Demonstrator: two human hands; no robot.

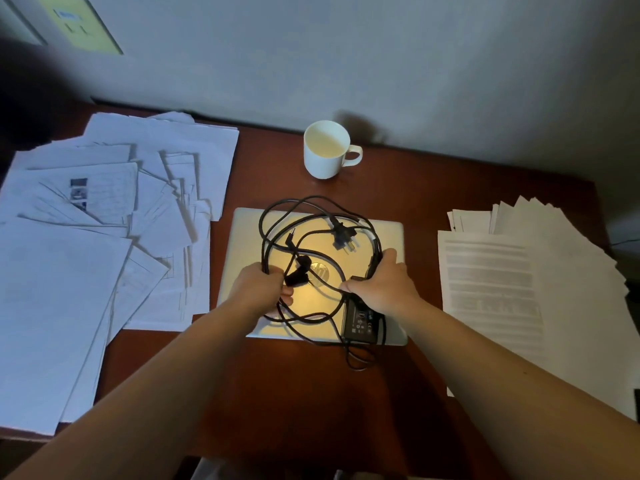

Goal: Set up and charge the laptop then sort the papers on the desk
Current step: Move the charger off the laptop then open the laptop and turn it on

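A shut silver laptop (246, 237) lies flat in the middle of the brown desk (284, 382). On its lid sits a tangled black charger cable (277, 211) with its wall plug (343, 237) and black power brick (362, 323). My left hand (259, 285) grips a bundle of cable loops at the lid's left side. My right hand (384, 282) holds the cable near the power brick, fingers curled over it. A messy spread of white papers (104, 220) covers the desk's left side, and a second fanned stack of papers (512, 292) lies on the right.
A white mug (327, 150) stands behind the laptop near the grey wall. A yellow wall socket plate (78, 24) is high at the upper left. Dark desk edges run along the front and right.
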